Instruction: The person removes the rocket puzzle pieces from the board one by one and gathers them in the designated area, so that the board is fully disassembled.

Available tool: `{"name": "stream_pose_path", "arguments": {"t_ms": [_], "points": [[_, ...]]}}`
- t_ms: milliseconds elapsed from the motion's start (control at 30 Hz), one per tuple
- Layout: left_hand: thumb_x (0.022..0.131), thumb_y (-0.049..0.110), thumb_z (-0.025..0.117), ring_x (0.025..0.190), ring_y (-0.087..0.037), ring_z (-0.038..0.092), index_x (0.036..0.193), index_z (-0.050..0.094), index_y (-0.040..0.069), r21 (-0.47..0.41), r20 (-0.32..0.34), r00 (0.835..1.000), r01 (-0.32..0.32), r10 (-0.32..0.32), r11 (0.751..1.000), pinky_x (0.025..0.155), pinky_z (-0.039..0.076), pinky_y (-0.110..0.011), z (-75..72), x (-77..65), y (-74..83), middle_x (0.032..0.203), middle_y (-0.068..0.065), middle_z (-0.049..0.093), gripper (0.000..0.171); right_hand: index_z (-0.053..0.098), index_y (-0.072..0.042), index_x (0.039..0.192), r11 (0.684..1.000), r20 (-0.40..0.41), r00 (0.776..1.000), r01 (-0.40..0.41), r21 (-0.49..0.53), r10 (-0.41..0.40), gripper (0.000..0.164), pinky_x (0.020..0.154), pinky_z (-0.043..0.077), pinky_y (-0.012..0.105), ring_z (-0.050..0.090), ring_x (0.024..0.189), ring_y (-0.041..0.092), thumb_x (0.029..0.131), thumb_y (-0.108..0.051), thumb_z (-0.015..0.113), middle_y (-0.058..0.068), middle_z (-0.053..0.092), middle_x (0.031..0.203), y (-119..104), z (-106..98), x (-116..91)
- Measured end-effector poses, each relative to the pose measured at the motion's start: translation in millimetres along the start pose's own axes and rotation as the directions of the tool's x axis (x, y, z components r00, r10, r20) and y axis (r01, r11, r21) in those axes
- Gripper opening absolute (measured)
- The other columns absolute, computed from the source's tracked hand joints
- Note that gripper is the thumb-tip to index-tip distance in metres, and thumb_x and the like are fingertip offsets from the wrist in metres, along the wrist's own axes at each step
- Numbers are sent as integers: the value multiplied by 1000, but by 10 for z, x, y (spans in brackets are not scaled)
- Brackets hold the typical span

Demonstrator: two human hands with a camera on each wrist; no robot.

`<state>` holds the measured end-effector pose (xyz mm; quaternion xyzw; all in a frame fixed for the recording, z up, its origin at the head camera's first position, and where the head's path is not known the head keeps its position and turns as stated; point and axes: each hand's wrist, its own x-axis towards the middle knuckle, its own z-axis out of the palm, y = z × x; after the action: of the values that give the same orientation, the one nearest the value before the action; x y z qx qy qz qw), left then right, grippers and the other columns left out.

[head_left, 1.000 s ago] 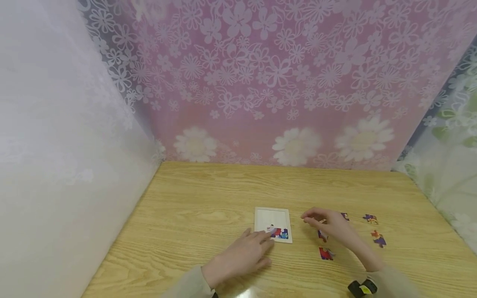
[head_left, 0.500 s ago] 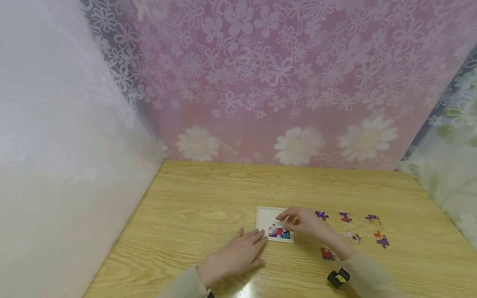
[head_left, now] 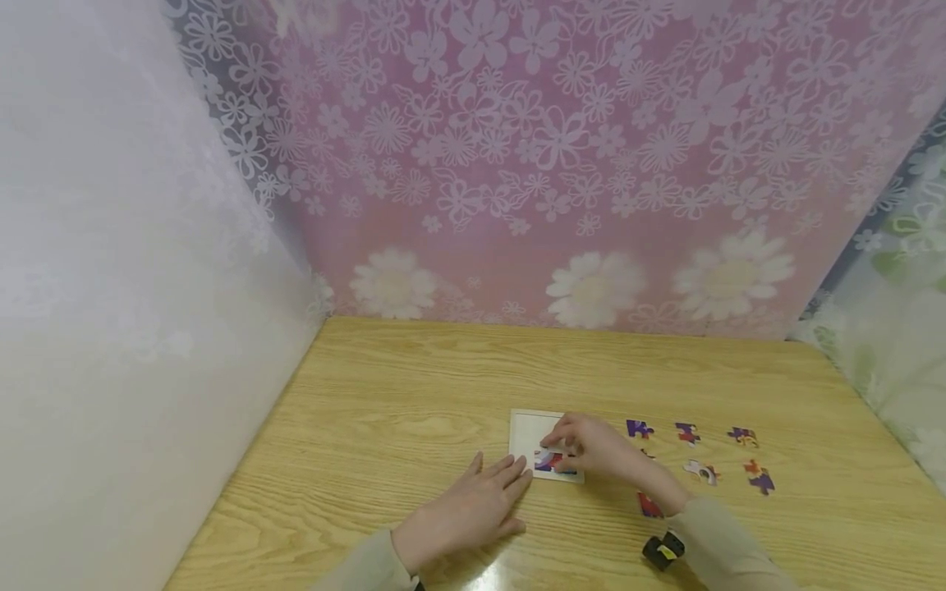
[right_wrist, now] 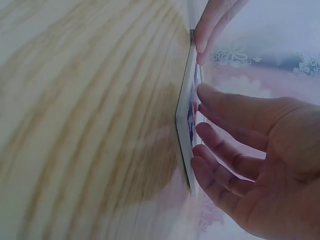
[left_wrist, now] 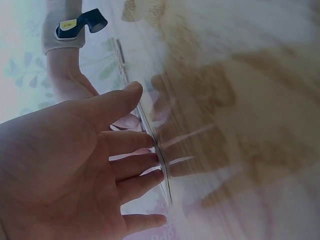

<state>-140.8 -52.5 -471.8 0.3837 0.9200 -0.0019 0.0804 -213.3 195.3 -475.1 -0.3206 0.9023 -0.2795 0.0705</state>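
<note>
A small white-framed puzzle tray (head_left: pixel 521 428) lies on the table, with a few joined puzzle pieces (head_left: pixel 545 460) in red, purple and white along its near side. My left hand (head_left: pixel 467 506) lies palm down with straight, spread fingers, their tips on the tray's near left edge. Over the tray's right part, my right hand (head_left: pixel 602 449) has bent fingers, and its thumb and forefinger pinch at a puzzle piece low in the tray. In the right wrist view the fingertips of that hand (right_wrist: pixel 260 145) sit right at the tray's surface; the hand hides part of the pieces.
Right of the tray lie several loose pieces: a purple one (head_left: pixel 639 428), a red and purple one (head_left: pixel 687 432), a white one (head_left: pixel 701 471), and an orange and purple one (head_left: pixel 759 476). Another red piece (head_left: pixel 649 505) is partly under the right forearm. Flowered curtains (head_left: pixel 473 205) enclose the table.
My right hand has moved left from beside the loose pieces to the tray, then lower onto the pieces there. My left hand has stayed at the tray's edge, shifting slightly.
</note>
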Motion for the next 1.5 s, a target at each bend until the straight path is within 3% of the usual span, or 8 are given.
{"name": "stream_pose_path", "arguments": {"t_ms": [300,567,933,1133,1300,1433,1500], "points": [[100,53,54,150,-20,33,156,42,14,-16,0,1000,-5,5,1000,117,34,-56,-10,1,-2,163,-5,33,69,77,-10,110,999,-2,999,-32,-31,32,26,64,46,21,53,77,8,85,-7,80,1,65,103,-19,18,9],[100,52,56,149,-21,35,155,43,13,-12,-17,1000,-5,5,1000,116,35,-56,-9,4,-1,162,-6,35,69,69,-13,103,999,-17,1000,9,-51,-10,28,65,48,23,55,79,11,81,-1,82,0,64,97,-36,25,47],[99,52,56,149,-21,35,155,43,13,-8,-19,1000,-1,1,1000,116,35,-56,-25,4,5,162,-6,35,69,68,-11,106,999,11,1000,9,41,-10,27,70,56,27,65,84,15,84,3,78,-3,69,93,-40,4,40],[99,52,57,149,-21,35,155,43,14,-15,-10,1000,0,-1,1000,116,35,-56,-30,8,5,162,-5,35,69,69,-12,107,997,7,1000,-1,78,0,15,70,55,24,64,82,8,93,-9,73,-6,69,90,-29,-2,32],[99,51,57,148,-21,36,154,44,13,-13,-12,1000,1,-1,1000,116,35,-57,-30,5,9,162,-5,36,68,67,-14,102,996,-27,1000,4,94,-2,12,70,55,24,62,80,4,94,-6,71,-9,67,87,-20,20,40],[99,52,57,148,-21,36,154,44,13,-5,-18,1000,4,-4,1000,116,36,-56,-27,4,13,162,-5,37,68,67,-12,103,983,-61,998,-7,185,19,11,72,57,25,66,82,10,95,-6,70,-3,69,92,-14,6,29],[99,52,57,148,-21,37,154,45,14,-3,-19,1000,6,-6,1000,116,36,-56,-25,7,13,162,-5,37,68,67,-9,106,961,-72,996,-33,275,55,11,73,59,27,69,84,14,95,-5,69,3,69,96,-11,-18,18]]}}
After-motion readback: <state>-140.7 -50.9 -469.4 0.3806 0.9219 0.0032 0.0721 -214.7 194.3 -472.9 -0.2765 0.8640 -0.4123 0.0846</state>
